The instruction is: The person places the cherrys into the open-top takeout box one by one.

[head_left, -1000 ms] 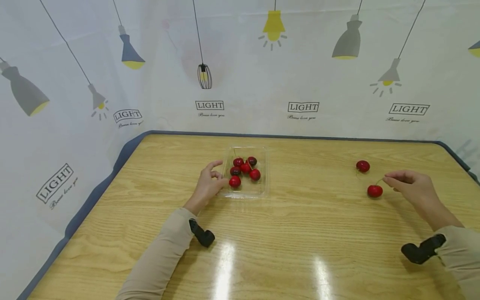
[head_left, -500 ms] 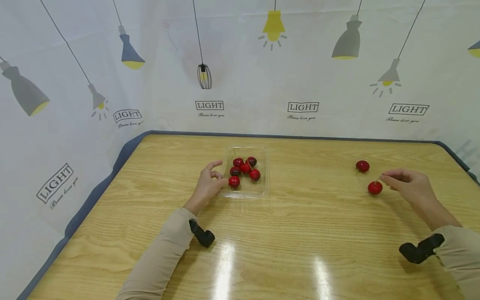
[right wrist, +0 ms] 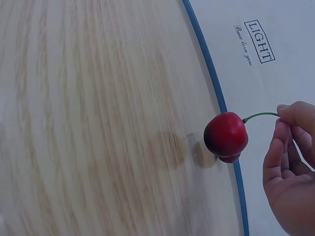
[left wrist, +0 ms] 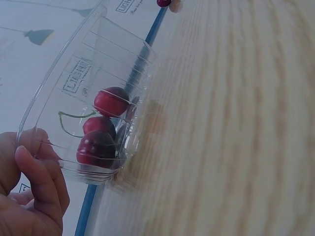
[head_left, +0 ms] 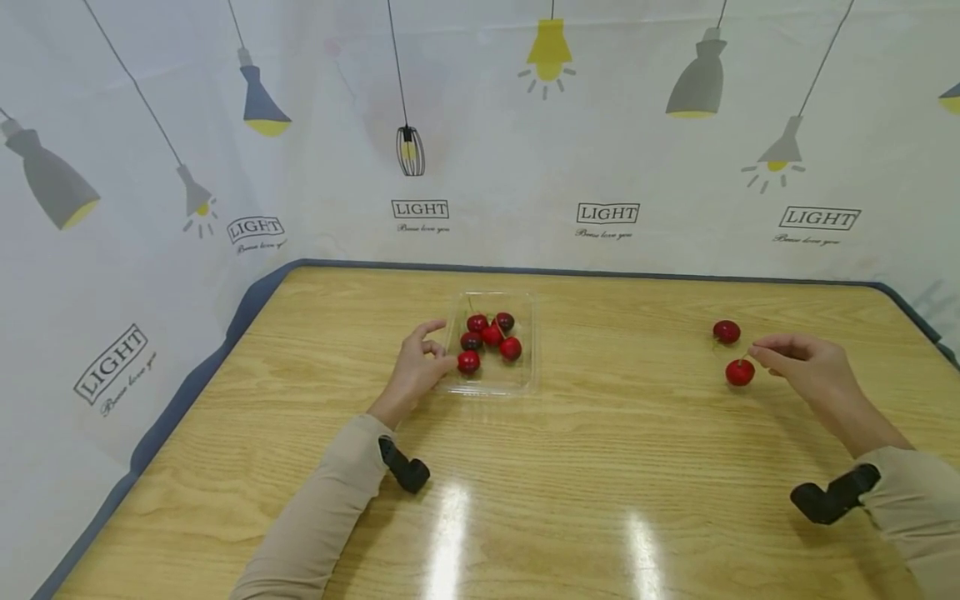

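By its green stem, my right hand [head_left: 806, 367] pinches a red cherry [head_left: 739, 372] between thumb and fingertips. In the right wrist view that cherry [right wrist: 226, 134] hangs off the wood, partly hiding another one behind it. My left hand [head_left: 415, 364] grips the near left rim of a clear plastic container [head_left: 534, 333], thumb on one side of the wall and fingers on the other, as the left wrist view shows. Several red and dark cherries [head_left: 491, 335] lie in the container, some with stems. A loose dark red cherry [head_left: 726, 332] rests on the table beyond my right hand.
The wooden table [head_left: 600, 467] has a dark blue edge strip [head_left: 570, 272] at the back and sides. Behind it hangs a white sheet [head_left: 487, 100] printed with lamps. Black wrist cameras [head_left: 405, 467] are strapped over both sleeves.
My right hand has moved a little left, and the cherry it holds by the stem has risen and shifted slightly left. My left hand and the container have stayed in place.
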Action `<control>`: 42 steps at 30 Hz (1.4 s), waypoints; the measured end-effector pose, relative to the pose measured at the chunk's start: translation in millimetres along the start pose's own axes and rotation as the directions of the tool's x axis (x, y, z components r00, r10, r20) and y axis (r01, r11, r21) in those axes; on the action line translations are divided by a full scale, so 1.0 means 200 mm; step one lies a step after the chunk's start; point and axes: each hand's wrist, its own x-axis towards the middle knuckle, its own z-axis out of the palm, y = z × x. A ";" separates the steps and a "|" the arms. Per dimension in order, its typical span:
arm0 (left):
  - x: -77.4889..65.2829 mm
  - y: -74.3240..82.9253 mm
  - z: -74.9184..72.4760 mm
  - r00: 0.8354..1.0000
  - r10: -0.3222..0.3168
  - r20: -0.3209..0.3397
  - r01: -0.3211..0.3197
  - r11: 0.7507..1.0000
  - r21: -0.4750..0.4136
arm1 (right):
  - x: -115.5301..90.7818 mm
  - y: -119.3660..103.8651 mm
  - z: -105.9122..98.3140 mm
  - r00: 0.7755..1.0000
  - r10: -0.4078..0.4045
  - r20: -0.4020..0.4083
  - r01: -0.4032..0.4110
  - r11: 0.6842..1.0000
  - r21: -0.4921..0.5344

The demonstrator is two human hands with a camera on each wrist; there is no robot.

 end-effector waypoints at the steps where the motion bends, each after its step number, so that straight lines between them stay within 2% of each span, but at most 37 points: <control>1: 0.00 0.00 0.00 1.000 0.001 0.000 -0.001 1.000 0.001 | 0.01 0.00 0.00 1.000 -0.002 0.001 0.002 1.000 -0.007; 6: 0.00 0.00 0.00 1.000 0.009 0.007 -0.009 1.000 0.007 | 0.01 -0.02 0.03 1.000 -0.008 0.017 0.008 1.000 -0.008; 15: 0.01 0.00 0.00 1.000 0.019 0.015 -0.019 1.000 0.010 | 0.01 -0.11 0.08 0.993 -0.087 0.085 0.076 0.990 0.122; 20: 0.00 0.01 -0.01 0.999 0.010 0.038 -0.010 1.000 0.001 | 0.04 -0.14 0.11 0.990 -0.105 0.096 0.091 0.985 0.144; 23: -0.04 0.07 -0.01 0.999 0.012 0.041 -0.012 1.000 0.002 | 0.00 -0.25 0.12 0.987 -0.112 0.117 0.096 0.986 0.134; 27: -0.09 0.14 -0.01 0.999 0.011 0.035 -0.011 1.000 0.007 | -0.12 -0.49 0.12 0.980 -0.129 0.153 0.109 0.984 0.138; 31: -0.10 0.15 -0.01 0.999 0.010 0.034 -0.010 1.000 0.002 | -0.21 -0.67 0.13 0.975 -0.162 0.153 0.138 0.978 0.157; 38: -0.10 0.15 -0.01 1.000 -0.001 0.030 0.001 1.000 0.002 | -0.22 -0.77 0.18 0.965 -0.202 0.170 0.179 0.974 0.141; 42: -0.04 0.08 -0.01 1.000 -0.010 0.028 0.010 1.000 -0.009 | -0.21 -0.81 0.20 0.957 -0.224 0.185 0.203 0.971 0.125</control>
